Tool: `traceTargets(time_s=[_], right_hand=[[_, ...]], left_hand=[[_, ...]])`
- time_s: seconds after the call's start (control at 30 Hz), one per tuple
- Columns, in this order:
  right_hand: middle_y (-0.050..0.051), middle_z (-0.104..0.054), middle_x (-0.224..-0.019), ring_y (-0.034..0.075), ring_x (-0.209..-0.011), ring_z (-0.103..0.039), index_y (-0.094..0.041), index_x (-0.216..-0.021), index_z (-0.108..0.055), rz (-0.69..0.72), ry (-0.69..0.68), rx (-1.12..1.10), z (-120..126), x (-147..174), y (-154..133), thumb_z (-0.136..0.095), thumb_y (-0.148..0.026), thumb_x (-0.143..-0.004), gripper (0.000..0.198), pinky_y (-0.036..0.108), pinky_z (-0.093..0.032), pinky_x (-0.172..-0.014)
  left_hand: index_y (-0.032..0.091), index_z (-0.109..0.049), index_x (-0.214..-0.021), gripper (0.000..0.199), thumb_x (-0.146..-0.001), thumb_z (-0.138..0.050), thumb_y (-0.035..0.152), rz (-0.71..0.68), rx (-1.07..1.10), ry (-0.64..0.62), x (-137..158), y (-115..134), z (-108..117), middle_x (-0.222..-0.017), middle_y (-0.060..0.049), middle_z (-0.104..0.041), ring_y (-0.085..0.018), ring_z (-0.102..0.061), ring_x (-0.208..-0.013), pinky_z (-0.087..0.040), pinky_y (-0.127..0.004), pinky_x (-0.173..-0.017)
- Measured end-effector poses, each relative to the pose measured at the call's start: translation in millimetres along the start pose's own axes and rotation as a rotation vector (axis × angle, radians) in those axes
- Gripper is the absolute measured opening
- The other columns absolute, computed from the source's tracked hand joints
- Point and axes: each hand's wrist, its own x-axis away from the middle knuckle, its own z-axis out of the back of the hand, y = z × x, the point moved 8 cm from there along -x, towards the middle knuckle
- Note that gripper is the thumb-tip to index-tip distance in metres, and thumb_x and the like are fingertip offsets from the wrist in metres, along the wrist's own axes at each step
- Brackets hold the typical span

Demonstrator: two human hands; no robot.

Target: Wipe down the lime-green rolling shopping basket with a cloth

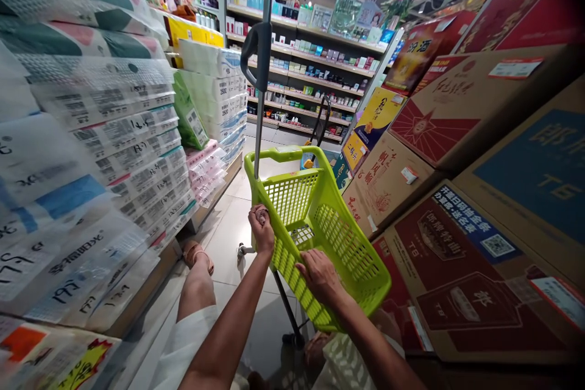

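A lime-green plastic shopping cart (pixel 351 268) with slotted walls stands tilted in front of me, with little visible inside it. My right hand (pixel 321 275) rests over its near rim, fingers curled onto the edge. At the cart's left side is my left hand (pixel 262 231), closed, with its knuckles up. Something small and shiny may show between those fingers, but I cannot make it out. A tall grey pole with a dark looped handle (pixel 262 58) rises from the cart's far left corner. Below are its dark legs and a small caster (pixel 241 250).
Plastic-wrapped paper packs (pixel 132 152) with handwritten prices are stacked along the left. Printed cartons (pixel 439 109) form a wall close on the right. Shelves (pixel 311 67) of small boxes cross the far end. Pale floor tiles (pixel 223 222) run between the stacks.
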Motion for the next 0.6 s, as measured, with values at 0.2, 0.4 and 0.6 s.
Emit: traceTargets(time_s=[0.2,0.4,0.6], right_hand=[[0.01,-0.073,-0.097,0.021,-0.09,-0.064,-0.016,-0.118,-0.068,-0.085,0.001,-0.138,-2.1,5.3,9.3,-0.028,-0.036,-0.113,0.046,0.034,-0.048,-0.084],[0.009,-0.074,-0.111,0.02,-0.104,-0.068,-0.022,-0.132,-0.068,-0.218,-0.052,-0.503,-0.5,23.8,24.3,-0.021,-0.041,-0.113,0.054,0.035,-0.055,-0.094],[0.009,-0.075,-0.119,0.022,-0.115,-0.069,-0.026,-0.133,-0.07,-0.378,-0.096,-0.71,-1.4,38.1,31.7,-0.022,-0.047,-0.112,0.057,0.039,-0.055,-0.103]], left_hand=[[0.025,-0.057,-0.105,0.017,-0.088,-0.062,0.026,0.076,-0.115,0.02,88.2,-25.3,31.6,-0.107,-0.006,-0.059,-0.023,-0.059,-0.105,-0.047,-0.041,-0.102],[0.026,-0.058,-0.11,0.017,-0.095,-0.06,0.031,-0.07,-0.082,-0.184,139.6,-2.1,19.8,-0.113,-0.009,-0.058,-0.025,-0.059,-0.113,-0.045,-0.042,-0.107],[0.023,-0.056,-0.104,0.026,-0.09,-0.066,0.043,0.194,-0.002,0.093,85.2,-47.5,31.7,-0.094,-0.003,-0.057,-0.018,-0.06,-0.088,-0.051,-0.032,-0.086]])
